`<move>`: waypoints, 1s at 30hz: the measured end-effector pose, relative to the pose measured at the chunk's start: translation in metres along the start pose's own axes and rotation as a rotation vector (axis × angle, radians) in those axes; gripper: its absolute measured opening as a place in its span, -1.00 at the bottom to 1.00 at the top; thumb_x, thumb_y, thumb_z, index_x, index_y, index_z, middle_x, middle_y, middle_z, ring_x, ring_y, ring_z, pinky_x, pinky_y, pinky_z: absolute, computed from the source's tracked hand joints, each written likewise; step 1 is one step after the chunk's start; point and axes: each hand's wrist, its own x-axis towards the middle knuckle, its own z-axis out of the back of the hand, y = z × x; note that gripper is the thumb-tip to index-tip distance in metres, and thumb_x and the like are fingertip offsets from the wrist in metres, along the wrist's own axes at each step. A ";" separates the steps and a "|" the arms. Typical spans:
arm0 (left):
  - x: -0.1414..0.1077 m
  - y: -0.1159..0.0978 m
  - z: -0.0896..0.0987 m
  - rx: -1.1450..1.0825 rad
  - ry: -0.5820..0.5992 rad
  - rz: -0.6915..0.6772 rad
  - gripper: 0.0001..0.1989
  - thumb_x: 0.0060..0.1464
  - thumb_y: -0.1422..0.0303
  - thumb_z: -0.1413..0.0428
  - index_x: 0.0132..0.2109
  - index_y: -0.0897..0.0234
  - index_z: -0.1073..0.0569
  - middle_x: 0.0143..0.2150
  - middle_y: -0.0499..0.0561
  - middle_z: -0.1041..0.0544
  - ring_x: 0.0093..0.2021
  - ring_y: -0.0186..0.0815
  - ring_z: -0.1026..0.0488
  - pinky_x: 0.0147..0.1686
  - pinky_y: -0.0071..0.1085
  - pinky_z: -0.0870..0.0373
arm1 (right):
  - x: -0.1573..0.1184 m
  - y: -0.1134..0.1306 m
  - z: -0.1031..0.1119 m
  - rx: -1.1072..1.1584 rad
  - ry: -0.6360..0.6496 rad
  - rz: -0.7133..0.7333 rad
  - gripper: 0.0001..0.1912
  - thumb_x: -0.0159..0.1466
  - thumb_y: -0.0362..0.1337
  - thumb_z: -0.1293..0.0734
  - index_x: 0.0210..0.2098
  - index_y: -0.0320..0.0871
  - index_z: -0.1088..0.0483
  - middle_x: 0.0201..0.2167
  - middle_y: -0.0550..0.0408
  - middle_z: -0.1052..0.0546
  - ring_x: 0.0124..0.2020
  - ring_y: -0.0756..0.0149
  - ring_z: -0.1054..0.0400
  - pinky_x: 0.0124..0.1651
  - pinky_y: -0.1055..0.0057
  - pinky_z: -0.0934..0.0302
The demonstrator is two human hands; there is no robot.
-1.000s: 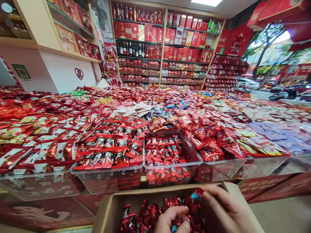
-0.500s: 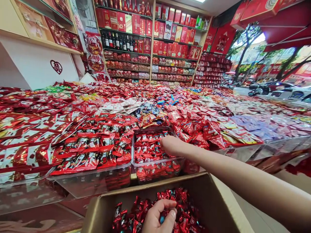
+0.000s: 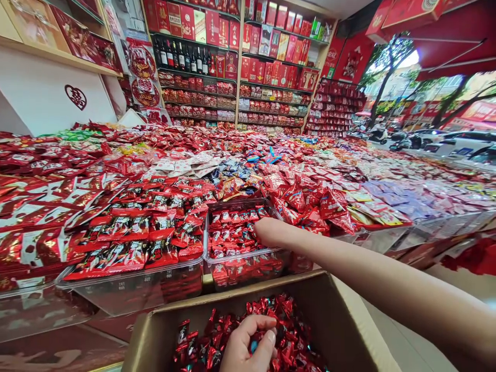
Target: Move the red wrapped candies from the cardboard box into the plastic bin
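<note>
My left hand [image 3: 250, 343] is inside an open cardboard box [image 3: 358, 320], among loose red foil-wrapped candies [image 3: 289, 338]. Its thumb and forefinger curl round a wrapped candy, of which a bit of teal shows between them. My right hand [image 3: 267, 231] reaches across the box to a clear plastic bin [image 3: 248, 257], at its right side. Rows of small red wrapped candies [image 3: 232, 227] lie in that bin. The right hand's fingers point down and are hidden behind its back, so what they hold cannot be seen.
Left of the bin stands a clear tray [image 3: 132, 284] of red and black packets [image 3: 135, 227]. Puffy red triangular packs [image 3: 333, 206] lie to the right. Heaped sweets cover the display behind. Shelves [image 3: 238, 62] with bottles and red boxes line the back; a street is visible at right.
The view has shifted a little, so the display sits slightly further left and higher. Both hands keep nearly the same places, left in the box and right at the bin.
</note>
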 end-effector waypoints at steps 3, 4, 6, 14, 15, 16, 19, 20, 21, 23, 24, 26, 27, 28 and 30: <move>-0.001 -0.010 0.003 -0.258 0.024 0.119 -0.66 -0.18 0.15 -0.12 -0.28 0.30 -0.43 -0.39 0.00 -0.47 -0.50 -0.37 -0.39 -0.65 -0.55 -0.17 | -0.021 0.000 0.013 0.023 -0.147 -0.012 -0.77 0.13 -0.42 -0.15 -0.31 -0.27 -0.41 -0.32 -0.14 -0.48 -0.26 0.23 -0.35 -0.28 0.44 -0.15; -0.001 -0.013 0.005 -0.351 0.040 0.167 -0.66 -0.14 0.15 -0.09 -0.25 0.29 -0.41 -0.34 0.02 -0.47 -0.48 -0.37 -0.41 -0.66 -0.56 -0.15 | -0.033 0.001 0.017 0.059 -0.233 -0.002 -0.77 0.16 -0.39 -0.13 -0.32 -0.26 -0.40 -0.34 -0.11 -0.47 -0.29 0.25 -0.34 -0.29 0.44 -0.13; -0.001 -0.018 0.007 -0.486 0.083 0.223 -0.63 -0.05 0.13 -0.01 -0.15 0.27 -0.35 -0.29 0.05 -0.48 -0.49 -0.37 -0.42 -0.69 -0.57 -0.14 | -0.064 0.007 0.018 0.203 -0.379 0.061 -0.75 0.20 -0.34 -0.09 -0.36 -0.23 -0.38 -0.41 -0.01 -0.46 -0.37 0.35 -0.31 -0.32 0.47 -0.11; -0.008 -0.017 0.002 -0.446 0.212 0.216 -0.44 -0.01 0.00 0.12 0.09 0.14 -0.08 -0.38 0.00 -0.50 -0.68 -0.40 -0.38 -0.72 -0.52 -0.12 | -0.139 0.044 -0.069 0.798 -0.163 0.166 -0.88 0.10 -0.23 -0.26 -0.41 -0.13 -0.40 -0.40 0.13 -0.39 -0.36 0.43 -0.26 -0.32 0.55 -0.09; -0.010 -0.017 0.002 -0.421 0.228 0.220 -0.43 -0.01 0.01 0.10 0.11 0.15 -0.07 -0.44 -0.02 -0.50 -0.70 -0.42 -0.36 -0.72 -0.53 -0.11 | -0.137 0.046 -0.079 0.823 -0.171 0.150 -0.87 0.12 -0.25 -0.24 -0.41 -0.13 -0.40 -0.40 0.13 -0.38 -0.35 0.43 -0.25 -0.31 0.55 -0.09; -0.010 -0.016 0.001 -0.398 0.254 0.217 -0.40 -0.03 0.03 0.06 0.12 0.16 -0.06 -0.51 -0.05 -0.48 -0.72 -0.43 -0.33 -0.71 -0.53 -0.10 | -0.135 0.047 -0.086 0.841 -0.192 0.132 -0.86 0.15 -0.28 -0.21 -0.42 -0.13 -0.40 -0.41 0.13 -0.37 -0.36 0.44 -0.25 -0.32 0.54 -0.09; -0.010 -0.011 0.001 -0.355 0.338 0.165 -0.25 -0.19 0.15 -0.13 0.14 0.24 -0.05 -0.67 -0.11 -0.42 -0.72 -0.43 -0.29 -0.69 -0.54 -0.09 | -0.131 0.045 -0.092 0.876 -0.282 0.087 -0.82 0.18 -0.33 -0.16 -0.47 -0.17 -0.36 -0.44 0.13 -0.36 -0.40 0.45 -0.24 -0.36 0.54 -0.09; -0.009 -0.010 0.000 -0.340 0.341 0.141 -0.24 -0.21 0.17 -0.16 0.13 0.28 -0.07 -0.69 -0.12 -0.41 -0.71 -0.42 -0.28 -0.68 -0.55 -0.08 | -0.131 0.044 -0.090 0.881 -0.311 0.073 -0.82 0.18 -0.33 -0.16 -0.48 -0.18 -0.35 -0.46 0.13 -0.36 -0.41 0.46 -0.23 -0.37 0.54 -0.09; -0.008 -0.008 -0.001 -0.318 0.327 0.115 -0.26 -0.22 0.18 -0.16 0.11 0.31 -0.11 -0.69 -0.11 -0.42 -0.69 -0.42 -0.29 -0.69 -0.56 -0.07 | -0.132 0.041 -0.087 0.880 -0.335 0.059 -0.82 0.18 -0.33 -0.16 -0.48 -0.19 -0.34 -0.47 0.13 -0.36 -0.42 0.45 -0.23 -0.37 0.54 -0.09; -0.006 -0.007 -0.003 -0.263 0.272 0.071 -0.44 -0.16 0.16 -0.13 0.00 0.32 -0.26 -0.62 -0.05 -0.46 -0.65 -0.43 -0.30 -0.70 -0.57 -0.06 | -0.135 0.035 -0.076 0.859 -0.358 0.069 -0.83 0.18 -0.32 -0.16 -0.48 -0.19 -0.34 -0.49 0.13 -0.37 -0.43 0.46 -0.23 -0.38 0.54 -0.09; -0.006 -0.006 -0.004 -0.235 0.250 0.061 -0.54 -0.13 0.15 -0.11 -0.09 0.32 -0.33 -0.56 -0.02 -0.49 -0.62 -0.42 -0.32 -0.71 -0.58 -0.05 | -0.136 0.031 -0.068 0.837 -0.370 0.095 -0.83 0.17 -0.32 -0.17 -0.47 -0.19 -0.35 -0.49 0.13 -0.38 -0.43 0.46 -0.23 -0.37 0.54 -0.10; -0.007 -0.007 -0.005 -0.181 0.244 0.066 -0.68 -0.11 0.15 -0.09 -0.29 0.32 -0.40 -0.46 0.01 -0.51 -0.56 -0.41 -0.35 -0.72 -0.59 -0.04 | -0.134 0.021 -0.047 0.782 -0.444 0.146 -0.84 0.17 -0.32 -0.18 -0.42 -0.20 -0.38 -0.46 0.12 -0.40 -0.40 0.47 -0.25 -0.33 0.55 -0.11; -0.008 -0.008 -0.006 -0.163 0.251 0.080 -0.70 -0.10 0.14 -0.08 -0.36 0.32 -0.40 -0.43 0.01 -0.51 -0.55 -0.42 -0.34 -0.72 -0.59 -0.03 | -0.130 0.015 -0.035 0.743 -0.500 0.163 -0.83 0.18 -0.32 -0.17 -0.38 -0.21 -0.39 -0.44 0.11 -0.42 -0.38 0.47 -0.25 -0.31 0.55 -0.11; -0.009 -0.008 -0.006 -0.149 0.257 0.094 -0.70 -0.09 0.13 -0.07 -0.41 0.32 -0.40 -0.42 0.02 -0.52 -0.55 -0.43 -0.33 -0.71 -0.59 -0.02 | -0.123 0.010 -0.023 0.690 -0.547 0.176 -0.82 0.18 -0.31 -0.17 -0.35 -0.22 -0.39 -0.41 0.10 -0.43 -0.36 0.46 -0.26 -0.28 0.54 -0.11; -0.011 -0.010 -0.006 -0.124 0.255 0.105 -0.69 -0.07 0.13 -0.05 -0.45 0.33 -0.39 -0.48 0.00 -0.51 -0.55 -0.44 -0.31 -0.70 -0.59 0.01 | -0.103 0.002 0.001 0.559 -0.547 0.198 -0.78 0.18 -0.31 -0.16 -0.30 -0.24 -0.41 -0.39 0.08 -0.45 -0.34 0.44 -0.28 -0.24 0.51 -0.10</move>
